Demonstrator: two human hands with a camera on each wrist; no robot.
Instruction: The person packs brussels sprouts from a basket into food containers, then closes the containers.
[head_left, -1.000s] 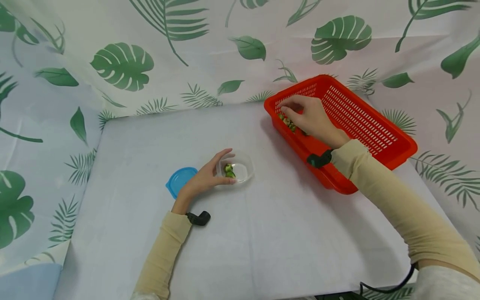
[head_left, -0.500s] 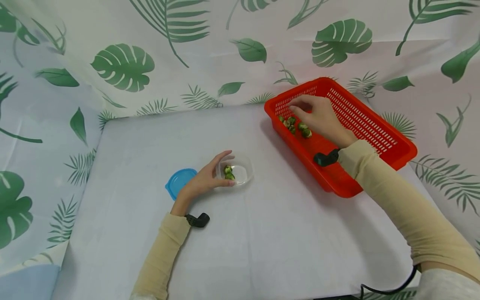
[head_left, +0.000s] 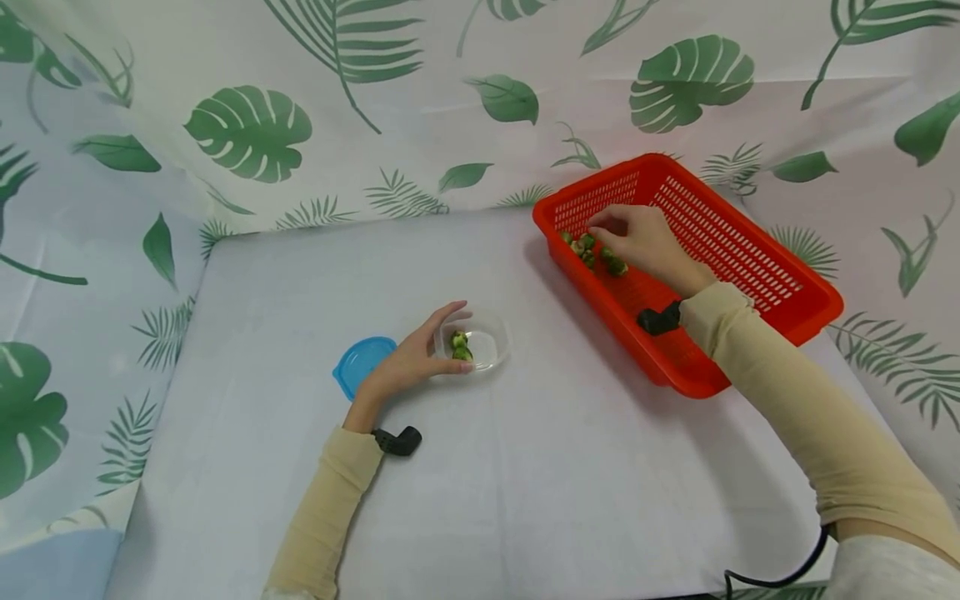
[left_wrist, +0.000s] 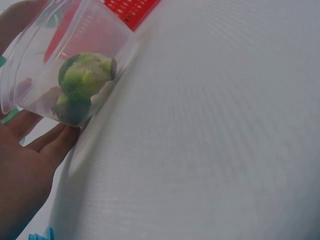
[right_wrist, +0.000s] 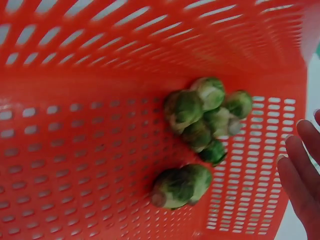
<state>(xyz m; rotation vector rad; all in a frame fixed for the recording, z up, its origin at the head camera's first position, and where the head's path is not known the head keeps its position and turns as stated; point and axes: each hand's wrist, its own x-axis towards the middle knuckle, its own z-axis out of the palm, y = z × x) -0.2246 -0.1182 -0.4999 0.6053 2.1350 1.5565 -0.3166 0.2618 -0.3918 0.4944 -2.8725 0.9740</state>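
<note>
My left hand (head_left: 408, 364) holds a clear plastic container (head_left: 492, 343) on the table, thumb on the near side and fingers on the far side. Inside it lie two Brussels sprouts (left_wrist: 84, 77). Over the far left end of a red plastic basket (head_left: 750, 258) is my right hand (head_left: 651, 248), its fingers and thumb loosely bent. In the right wrist view, its fingers (right_wrist: 300, 185) are apart from the sprouts, with nothing seen in them. Several Brussels sprouts (right_wrist: 185, 107) cluster at that end of the basket, with another small group (right_wrist: 182, 185) beside them.
A blue lid (head_left: 363, 365) lies on the white-covered table (head_left: 450, 500), left of the container and partly behind my left wrist. The basket's raised, slotted walls surround the sprouts. A leaf-printed cloth (head_left: 420, 108) stands behind the table.
My right hand has moved a little right within the basket, uncovering more sprouts, then dipped slightly toward them. My left hand and the container have stayed in place.
</note>
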